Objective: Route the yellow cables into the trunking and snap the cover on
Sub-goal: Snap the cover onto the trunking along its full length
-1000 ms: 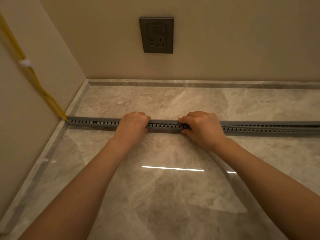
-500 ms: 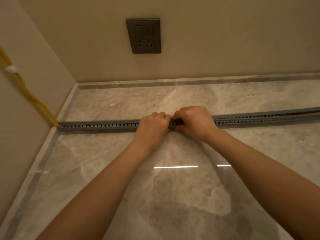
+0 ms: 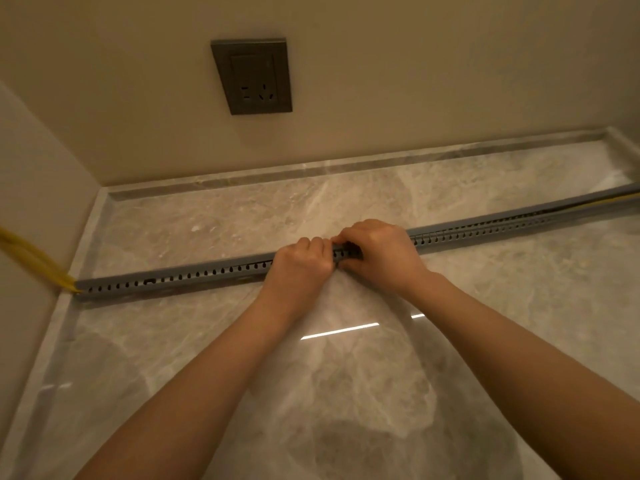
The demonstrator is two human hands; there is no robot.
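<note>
Head view: left grip [image 3: 301, 263] and right grip [image 3: 377, 252] sit side by side, touching. Both have their fingers curled over the top of the grey slotted trunking [image 3: 173, 283] and clamp it; thumbs are hidden. The trunking lies on the marble surface [image 3: 207, 375] and runs out from the grips both ways. Left of the left grip, the cover [image 3: 207, 266] looks seated flat on top. Far right of the right grip it seems to stand off the channel, but that end is dim. The yellow cables [image 3: 31, 254] leave the trunking's end well left of the grips and climb the side wall [image 3: 31, 188]. More yellow shows in the gap far right. A wall socket [image 3: 254, 76] is beyond the grips, higher up. A light streak [image 3: 339, 330] reflects on the near side of them.
</note>
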